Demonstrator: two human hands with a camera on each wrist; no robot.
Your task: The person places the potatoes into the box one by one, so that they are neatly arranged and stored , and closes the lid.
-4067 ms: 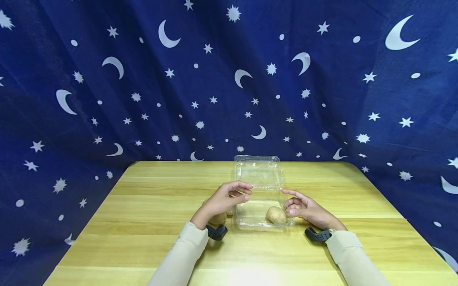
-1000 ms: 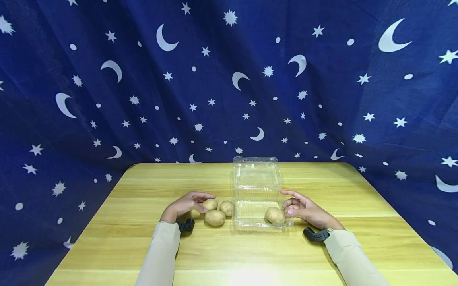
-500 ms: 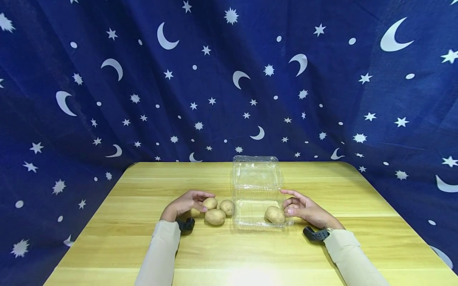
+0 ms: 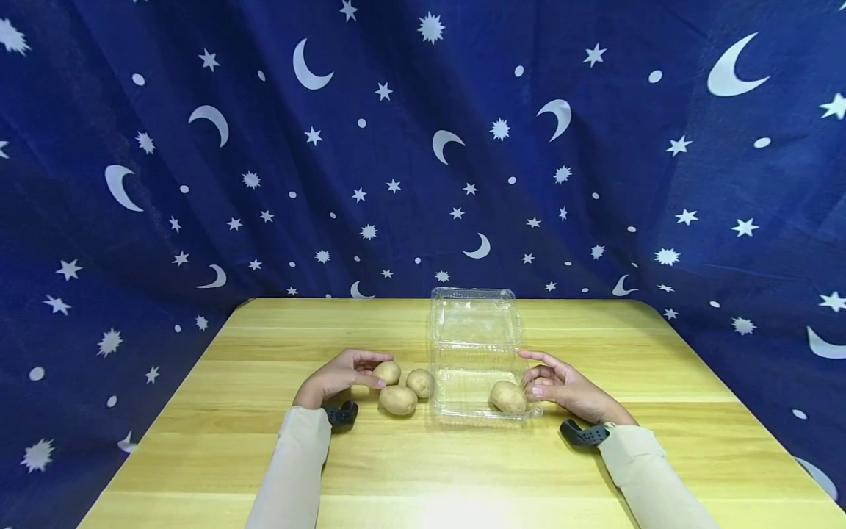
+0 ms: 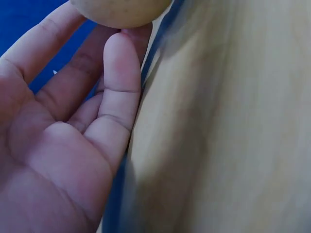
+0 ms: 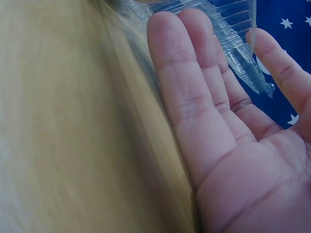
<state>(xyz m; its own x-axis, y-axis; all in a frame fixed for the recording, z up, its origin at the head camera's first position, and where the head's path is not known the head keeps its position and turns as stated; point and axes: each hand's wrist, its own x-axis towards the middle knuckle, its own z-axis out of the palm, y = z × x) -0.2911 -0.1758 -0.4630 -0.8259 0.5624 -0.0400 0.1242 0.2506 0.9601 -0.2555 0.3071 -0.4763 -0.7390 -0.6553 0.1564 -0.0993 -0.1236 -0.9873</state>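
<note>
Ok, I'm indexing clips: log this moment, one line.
left hand: at potato; right hand: at open box; inside: one potato; outside: three potatoes

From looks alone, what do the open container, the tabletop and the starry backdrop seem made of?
Container: most likely glossy plastic; it is transparent, with ribbed walls and highlights.
Tabletop: wood or printed laminate, the grain leaves it open; a glare patch suggests some sheen.
Backdrop: probably fabric, fairly matt, judging by its soft folds.

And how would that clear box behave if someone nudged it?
The clear box looks thin-walled and ribbed, so it would probably flex. It's likely light, though the potato inside may steady one side. The open lid could flap.
</note>
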